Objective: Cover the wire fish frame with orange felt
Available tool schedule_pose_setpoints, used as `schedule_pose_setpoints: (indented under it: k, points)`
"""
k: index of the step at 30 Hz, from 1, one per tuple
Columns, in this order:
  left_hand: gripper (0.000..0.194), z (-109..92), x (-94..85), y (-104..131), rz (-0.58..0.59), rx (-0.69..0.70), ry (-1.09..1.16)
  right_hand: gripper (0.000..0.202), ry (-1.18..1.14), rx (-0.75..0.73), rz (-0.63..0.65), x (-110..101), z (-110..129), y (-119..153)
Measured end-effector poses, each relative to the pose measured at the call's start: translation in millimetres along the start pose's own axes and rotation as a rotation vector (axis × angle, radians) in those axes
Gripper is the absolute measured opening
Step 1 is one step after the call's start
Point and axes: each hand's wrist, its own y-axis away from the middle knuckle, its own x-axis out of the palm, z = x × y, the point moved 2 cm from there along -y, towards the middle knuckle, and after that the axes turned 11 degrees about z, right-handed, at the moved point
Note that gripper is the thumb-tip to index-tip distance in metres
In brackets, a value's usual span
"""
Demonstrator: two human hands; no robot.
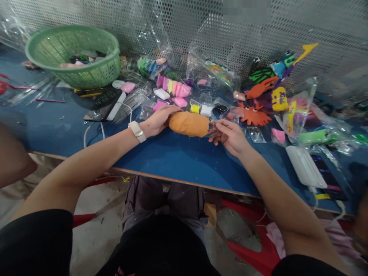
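An orange, oblong bundle, rough like cloth or clay with ragged edges, is held just above the blue table in front of me. My left hand is closed around its left end, the fingertips hidden behind it. At the other end, my right hand has thumb and forefinger pinched together close to the bundle. Thin lines show near those fingertips, too fine to name. Just beyond the bundle lie small packets of clay: a yellow packet, a white packet and a black packet.
A green basket stands at the back left, near a dark phone. Orange crab figure and other clay figures sit at right. A white power bank lies near the right front of the blue table. A mesh panel rises behind.
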Motion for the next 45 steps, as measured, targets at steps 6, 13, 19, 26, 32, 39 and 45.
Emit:
schedule_pose_setpoints:
  k: [6,13,19,26,32,39,45]
  points:
    - [0.01,-2,2.3,4,0.053,0.005,-0.044,0.068,0.004,0.015,0.018,1,-1,1]
    - [0.014,-3,4.1,3,0.032,0.0,-0.024,0.052,0.045,0.017,-0.005,4,5,3]
    - [0.015,-2,5.9,4,0.02,0.008,-0.036,0.05,0.052,0.027,-0.016,5,6,3]
    - [0.024,-4,4.3,4,-0.03,0.039,-0.08,0.053,0.027,-0.007,-0.098,-3,3,0]
    - [0.009,-11,7.4,9,0.025,0.139,-0.293,0.048,0.054,-0.011,-0.139,-10,3,-2]
    - [0.019,-13,7.7,8,0.011,0.069,-0.248,0.04,0.055,-0.012,-0.183,-18,2,-4]
    - [0.012,-11,7.2,8,0.027,0.084,-0.286,0.043,0.097,-0.003,-0.17,-21,1,-5]
